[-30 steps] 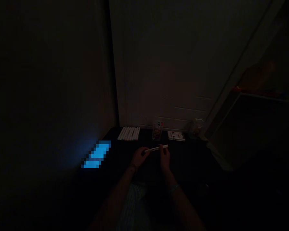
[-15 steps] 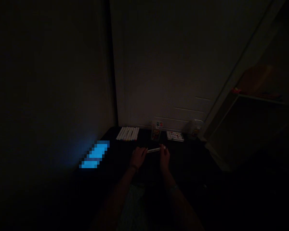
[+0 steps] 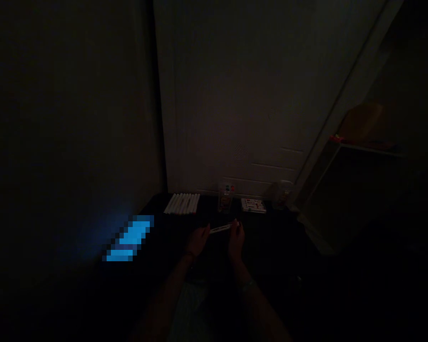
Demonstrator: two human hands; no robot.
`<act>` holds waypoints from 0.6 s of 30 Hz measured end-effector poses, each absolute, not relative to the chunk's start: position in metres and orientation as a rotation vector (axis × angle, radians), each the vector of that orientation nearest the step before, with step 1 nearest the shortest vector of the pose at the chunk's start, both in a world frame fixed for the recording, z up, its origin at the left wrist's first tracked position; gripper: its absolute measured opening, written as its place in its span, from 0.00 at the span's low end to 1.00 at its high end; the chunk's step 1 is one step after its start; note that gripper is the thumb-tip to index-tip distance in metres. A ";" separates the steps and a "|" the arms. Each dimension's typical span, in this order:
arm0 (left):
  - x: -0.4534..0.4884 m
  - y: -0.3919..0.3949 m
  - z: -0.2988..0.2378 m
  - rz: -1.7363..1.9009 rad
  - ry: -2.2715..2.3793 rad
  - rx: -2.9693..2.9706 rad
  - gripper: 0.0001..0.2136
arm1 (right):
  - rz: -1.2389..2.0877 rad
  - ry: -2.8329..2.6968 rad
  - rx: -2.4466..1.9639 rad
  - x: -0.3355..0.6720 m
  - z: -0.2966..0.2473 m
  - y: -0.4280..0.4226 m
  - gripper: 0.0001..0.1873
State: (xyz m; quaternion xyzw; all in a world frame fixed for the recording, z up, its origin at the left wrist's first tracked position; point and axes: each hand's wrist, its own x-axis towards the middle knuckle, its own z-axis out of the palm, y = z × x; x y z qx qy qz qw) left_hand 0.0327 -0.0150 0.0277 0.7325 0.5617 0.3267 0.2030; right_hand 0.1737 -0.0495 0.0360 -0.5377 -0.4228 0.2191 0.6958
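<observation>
Very dim light leaves fine detail hard to make out. Between my two hands a slim white marker (image 3: 220, 229) is held nearly level, its right end slightly higher. My left hand (image 3: 199, 240) is closed on its left end. At the other end, the fingers of my right hand (image 3: 237, 237) pinch it. Farther back, a row of several white markers (image 3: 182, 204) lies side by side on the dark table. A clear container (image 3: 226, 198) with a few coloured ends showing stands behind my hands. To its right lies a flat white pack (image 3: 253, 205) with printed marks.
Another clear container (image 3: 283, 195) stands at the back right, near the wall. On the left glows a blue, pixelated screen (image 3: 128, 240). A pale panel (image 3: 235, 104) rises behind the table. Beyond its right side is a shelf (image 3: 369, 149) with a rounded orange-brown object on top.
The whole view has shifted a little, so the table's things appear lower and farther left. Both hands still hold the marker, tilted slightly more than before.
</observation>
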 end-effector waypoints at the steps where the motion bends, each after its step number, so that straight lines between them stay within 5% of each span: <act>1: 0.033 -0.015 0.028 0.886 1.583 2.032 0.26 | 0.482 -0.956 -1.211 0.173 0.035 -0.049 0.19; 18: 0.035 -0.016 0.038 0.627 1.604 2.051 0.29 | 0.555 -0.901 -1.226 0.175 0.023 -0.039 0.20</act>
